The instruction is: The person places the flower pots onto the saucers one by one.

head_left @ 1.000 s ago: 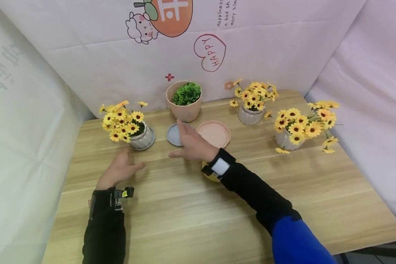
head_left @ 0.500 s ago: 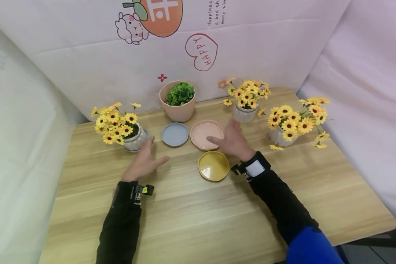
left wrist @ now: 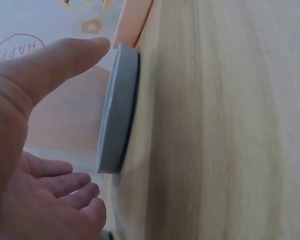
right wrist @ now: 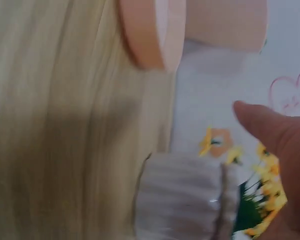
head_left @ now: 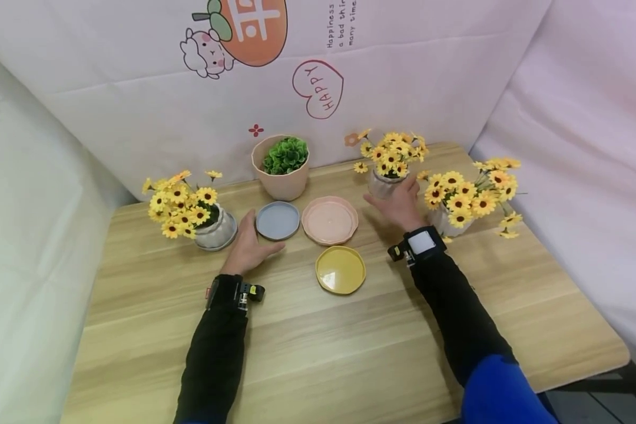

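Note:
My left hand hovers just left of the blue-grey saucer, thumb and fingers spread apart. In the left wrist view, the thumb reaches towards the saucer's rim and the other fingers are slightly bent, holding nothing. At the back right, my right hand is beside a whitish flowerpot with yellow daisy-like flowers. From the right wrist, the thumb stands apart from this ribbed pot; the other fingers are out of that view, and whether they touch it is unclear.
A pink saucer and a yellow saucer lie mid-table. Behind them stands a pink pot with a green plant. Another whitish flowerpot rests on a saucer at left; a similar one is at right, close to my right wrist.
My right hand has moved right and away from me, from over the saucers to the back-right flowerpot. The left hand has moved right towards the blue-grey saucer. The head view has shifted slightly.

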### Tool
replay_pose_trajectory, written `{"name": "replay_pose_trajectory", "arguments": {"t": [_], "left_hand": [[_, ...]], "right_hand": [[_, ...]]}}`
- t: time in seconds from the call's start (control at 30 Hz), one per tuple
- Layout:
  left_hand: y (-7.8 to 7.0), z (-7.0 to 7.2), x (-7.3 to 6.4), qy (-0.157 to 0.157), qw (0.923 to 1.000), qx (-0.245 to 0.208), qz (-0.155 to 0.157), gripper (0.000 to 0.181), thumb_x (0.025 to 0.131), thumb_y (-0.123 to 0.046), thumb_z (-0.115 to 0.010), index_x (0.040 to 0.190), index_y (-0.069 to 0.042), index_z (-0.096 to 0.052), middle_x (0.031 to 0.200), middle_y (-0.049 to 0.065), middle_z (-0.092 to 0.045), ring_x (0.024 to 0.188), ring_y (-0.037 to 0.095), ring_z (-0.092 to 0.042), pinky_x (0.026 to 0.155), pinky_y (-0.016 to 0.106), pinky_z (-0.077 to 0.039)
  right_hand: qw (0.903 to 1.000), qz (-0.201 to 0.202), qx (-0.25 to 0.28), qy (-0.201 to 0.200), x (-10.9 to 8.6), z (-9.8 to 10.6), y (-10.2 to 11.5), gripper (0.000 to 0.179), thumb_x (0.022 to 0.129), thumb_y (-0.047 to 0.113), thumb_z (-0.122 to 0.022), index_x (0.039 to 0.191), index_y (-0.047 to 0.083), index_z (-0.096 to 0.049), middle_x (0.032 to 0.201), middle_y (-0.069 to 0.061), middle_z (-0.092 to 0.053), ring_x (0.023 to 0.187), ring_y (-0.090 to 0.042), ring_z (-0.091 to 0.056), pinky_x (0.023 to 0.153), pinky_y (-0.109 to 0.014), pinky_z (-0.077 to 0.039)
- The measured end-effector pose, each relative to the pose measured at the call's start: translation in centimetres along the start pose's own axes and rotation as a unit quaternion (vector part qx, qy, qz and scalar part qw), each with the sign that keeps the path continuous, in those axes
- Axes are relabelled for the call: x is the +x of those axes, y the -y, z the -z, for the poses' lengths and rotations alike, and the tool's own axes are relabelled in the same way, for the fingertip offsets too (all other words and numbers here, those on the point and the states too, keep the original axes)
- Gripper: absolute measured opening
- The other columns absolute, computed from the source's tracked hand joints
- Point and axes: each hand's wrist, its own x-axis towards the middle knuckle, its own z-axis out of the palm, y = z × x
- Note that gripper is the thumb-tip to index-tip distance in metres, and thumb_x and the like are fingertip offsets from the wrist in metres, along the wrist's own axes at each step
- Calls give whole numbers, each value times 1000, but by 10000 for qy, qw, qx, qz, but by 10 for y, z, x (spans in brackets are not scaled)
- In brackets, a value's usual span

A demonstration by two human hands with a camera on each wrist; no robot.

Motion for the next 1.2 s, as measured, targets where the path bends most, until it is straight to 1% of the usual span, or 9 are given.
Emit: {"name": "replay_pose_trajectory", "arguments": {"t": [0.17, 0.33, 0.5, 0.57, 0.67, 0.8, 0.9, 1.07, 1.2], "left_hand": [[4, -3, 7, -84, 10000, -3, -18, 119, 89, -41, -85, 169, -3, -6, 176, 23, -13, 164, 40, -16, 133, 57, -24], [4, -7, 11, -132, 9998, -152, -34, 115, 91, -40, -83, 169, -2, -9, 176, 23, -14, 163, 41, -18, 132, 58, -25], [3, -10, 11, -103, 9997, -177, -101, 110, 93, -37, -81, 169, -2, -10, 175, 25, -16, 163, 42, -19, 132, 58, -25], [3, -11, 11, -100, 9997, -181, -107, 108, 95, -37, -80, 169, -2, -10, 175, 25, -16, 163, 42, -20, 132, 58, -25], [3, -11, 12, -149, 9996, -198, -118, 104, 96, -33, -79, 169, -1, -12, 175, 25, -17, 162, 42, -21, 132, 58, -25], [4, -11, 15, -252, 9993, -218, -148, 101, 96, -29, -79, 168, -1, -14, 174, 25, -19, 162, 42, -23, 132, 57, -26], [4, -11, 17, -288, 9992, -227, -141, 100, 96, -28, -80, 168, -1, -15, 174, 25, -21, 161, 42, -24, 132, 56, -26], [2, -11, 17, -281, 9994, -186, -74, 100, 96, -25, -80, 168, -1, -15, 174, 25, -21, 161, 41, -24, 133, 56, -25], [1, -11, 17, -284, 9994, -164, -84, 99, 95, -23, -81, 168, 0, -16, 173, 26, -22, 161, 42, -26, 132, 56, -26]], "right_hand": [[9972, 22, 712, -243, 23, -1, -6, 141, 87, 52, -84, 164, 15, 29, 172, -34, 12, 162, -51, -3, 133, -61, -15], [9943, -107, 1000, -364, 35, -4, -8, 143, 86, 53, -84, 164, 16, 30, 175, -29, 11, 164, -46, -2, 135, -58, -12], [9933, -245, 976, -564, 44, -9, -13, 139, 85, 53, -85, 167, 16, 22, 176, -28, 4, 163, -48, -6, 134, -59, -16], [9931, -242, 939, -652, 47, -11, -15, 137, 85, 51, -86, 168, 16, 17, 176, -28, -1, 163, -49, -10, 133, -60, -18], [9924, -199, 998, -695, 52, -12, -18, 137, 84, 46, -88, 169, 16, 16, 176, -28, -3, 162, -50, -12, 133, -61, -19], [9924, -220, 1051, -600, 55, -12, -19, 138, 86, 44, -87, 167, 19, 22, 176, -25, 8, 161, -53, -6, 133, -61, -16], [9929, -211, 1070, -481, 54, -10, -17, 138, 88, 42, -86, 166, 19, 26, 175, -24, 17, 161, -54, -6, 134, -59, -16], [9936, -25, 1055, -415, 50, -9, -13, 135, 91, 37, -84, 166, 15, 26, 173, -30, 16, 159, -55, -14, 133, -57, -22], [9933, 112, 1062, -452, 52, -10, -15, 133, 91, 32, -85, 166, 14, 24, 173, -33, 10, 158, -55, -20, 132, -56, -25]]}}
